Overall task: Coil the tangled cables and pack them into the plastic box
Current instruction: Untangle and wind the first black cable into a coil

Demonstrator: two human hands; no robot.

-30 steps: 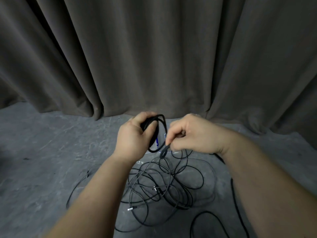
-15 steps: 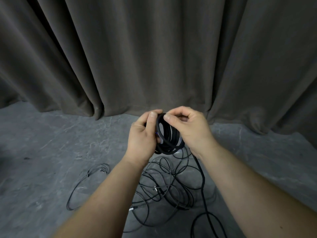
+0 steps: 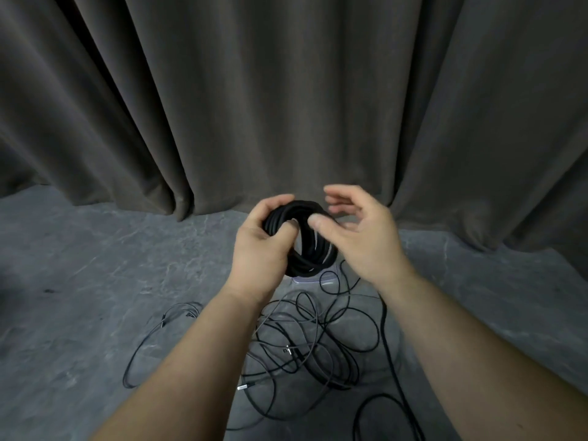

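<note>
Now my left hand [image 3: 259, 246] grips the black coil [image 3: 304, 241] above the floor tangle [image 3: 305, 342], my right hand [image 3: 356, 232] is loose beside it, so I should pinch the loops firmly while laying each turn flat.

Coil [image 3: 305, 246] above tangled cables [image 3: 305, 342], before curtain [image 3: 286, 100].
</note>
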